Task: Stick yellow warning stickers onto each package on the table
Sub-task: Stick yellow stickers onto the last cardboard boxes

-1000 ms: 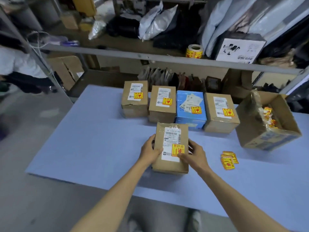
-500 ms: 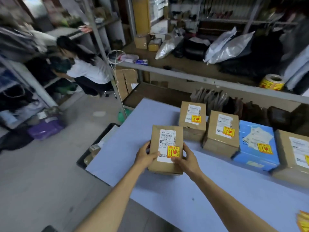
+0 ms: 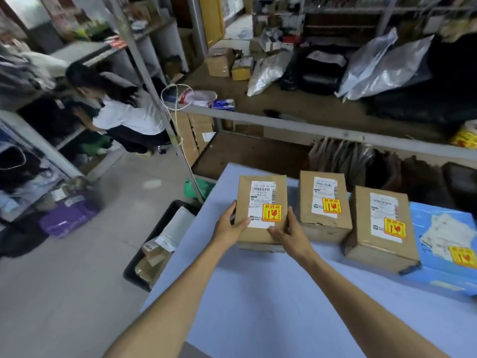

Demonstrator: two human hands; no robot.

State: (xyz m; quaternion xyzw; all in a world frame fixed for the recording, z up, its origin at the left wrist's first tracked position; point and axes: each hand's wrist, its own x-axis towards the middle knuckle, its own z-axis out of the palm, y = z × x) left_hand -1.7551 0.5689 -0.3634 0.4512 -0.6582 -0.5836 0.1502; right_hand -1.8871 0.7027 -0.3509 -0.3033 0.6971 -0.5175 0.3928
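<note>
Both hands hold one brown package (image 3: 260,215) at the far left part of the blue table (image 3: 258,306), close to its left edge. The left hand (image 3: 229,226) grips the left side of the package, with the thumb lying on the top face. The right hand (image 3: 291,233) grips the right near corner, and its thumb presses on the top just below the white shipping label (image 3: 262,200). A yellow warning sticker (image 3: 271,213) with red print is on the lower right part of this label. It is not possible to tell if the package rests on the table or is lifted a little above it. Just beside it, to the right, a second brown package (image 3: 322,228) stands with its own yellow sticker (image 3: 331,205), and next to that there is a third brown package (image 3: 371,244), also with a sticker (image 3: 394,227). At the right edge a blue package (image 3: 438,218) touches the third one and carries a sticker (image 3: 463,256) too. On the floor, left of the table, a black bin (image 3: 154,233) contains papers and small boxes. Further back, another person in a white shirt (image 3: 129,115) bends toward a shelf. Silver bags (image 3: 268,71) lie on the shelf behind the table.
</note>
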